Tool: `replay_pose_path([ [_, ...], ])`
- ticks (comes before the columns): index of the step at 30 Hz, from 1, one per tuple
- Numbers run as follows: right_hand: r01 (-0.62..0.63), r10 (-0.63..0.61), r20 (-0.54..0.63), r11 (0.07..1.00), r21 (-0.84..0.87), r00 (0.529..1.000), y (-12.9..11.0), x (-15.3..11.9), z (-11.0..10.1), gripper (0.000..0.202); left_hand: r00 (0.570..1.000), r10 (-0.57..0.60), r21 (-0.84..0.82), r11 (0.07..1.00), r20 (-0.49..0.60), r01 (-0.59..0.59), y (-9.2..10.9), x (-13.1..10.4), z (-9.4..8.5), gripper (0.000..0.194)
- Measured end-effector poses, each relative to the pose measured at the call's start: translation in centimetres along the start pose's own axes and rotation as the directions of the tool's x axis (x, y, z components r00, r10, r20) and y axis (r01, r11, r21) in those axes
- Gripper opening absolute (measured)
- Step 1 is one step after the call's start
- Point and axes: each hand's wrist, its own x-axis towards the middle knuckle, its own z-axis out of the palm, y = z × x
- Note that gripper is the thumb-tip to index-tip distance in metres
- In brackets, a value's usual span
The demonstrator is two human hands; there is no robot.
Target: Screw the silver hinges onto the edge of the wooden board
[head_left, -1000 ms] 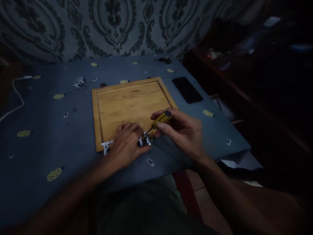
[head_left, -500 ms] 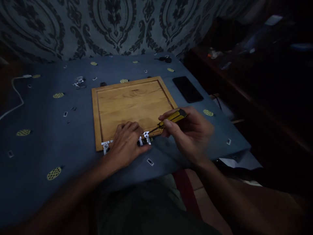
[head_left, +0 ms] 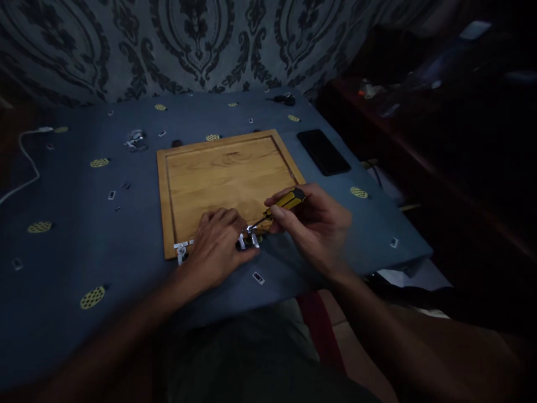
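A framed wooden panel (head_left: 226, 179) lies flat on the blue cloth. Metal hinges sit along its near edge, one at the left corner (head_left: 181, 252) and one beside my left thumb (head_left: 254, 240). My left hand (head_left: 218, 240) rests over that edge, its fingers bent and close together against the panel and hinge; whatever lies beneath the palm is hidden. Between the thumb and fingers of my right hand (head_left: 314, 229) is a yellow and black screwdriver (head_left: 285, 205), tilted down to the left, its tip at the right hinge.
A black phone (head_left: 323, 152) lies right of the panel. Loose metal hinges (head_left: 136, 140) and small screws (head_left: 126, 185) are on the left. Dark scissors or keys (head_left: 285, 99) lie at the back. A white cable (head_left: 31, 157) runs along the far left.
My right hand has moved a little left and the screwdriver with it, so its tip now meets the hinge. My left hand stays where it was.
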Motion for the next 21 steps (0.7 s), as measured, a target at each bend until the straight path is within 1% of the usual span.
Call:
replay_pose_path([
  [2,-0.003,0.004,0.053,1.0,-0.019,0.999,-0.26,0.07,-0.24,0.014,1.0,0.003,0.006,1.0,-0.002,-0.003,0.01,-0.02,-0.01,0.031],
  [4,0.003,0.004,0.115,0.998,-0.055,0.993,-0.54,0.19,-0.52,0.018,1.0,0.005,0.013,1.0,-0.002,-0.005,0.01,-0.04,0.0,0.03],
  [6,0.025,-0.012,0.147,0.996,-0.086,0.989,-0.71,0.33,-0.72,0.017,1.0,0.006,0.016,1.0,-0.005,-0.006,-0.01,-0.06,0.03,0.03],
  [9,0.039,-0.026,0.113,0.993,-0.109,0.993,-0.73,0.5,-0.69,0.015,1.0,0.007,0.013,1.0,-0.008,-0.007,-0.06,-0.07,0.08,0.03],
  [13,-0.023,0.026,0.055,0.998,-0.056,0.998,-0.7,0.56,-0.22,0.023,1.0,0.005,0.011,1.0,-0.006,-0.005,-0.06,-0.04,0.06,0.03],
  [17,-0.06,0.058,0.087,0.998,0.018,0.995,-0.95,0.55,-0.13,0.025,1.0,-0.002,0.007,1.0,0.004,0.002,0.0,0.02,-0.05,0.03],
  [21,-0.031,0.035,0.169,0.999,-0.028,0.985,-1.02,0.5,-0.43,0.014,1.0,-0.013,0.013,1.0,0.007,0.013,0.08,0.03,-0.11,0.029],
])
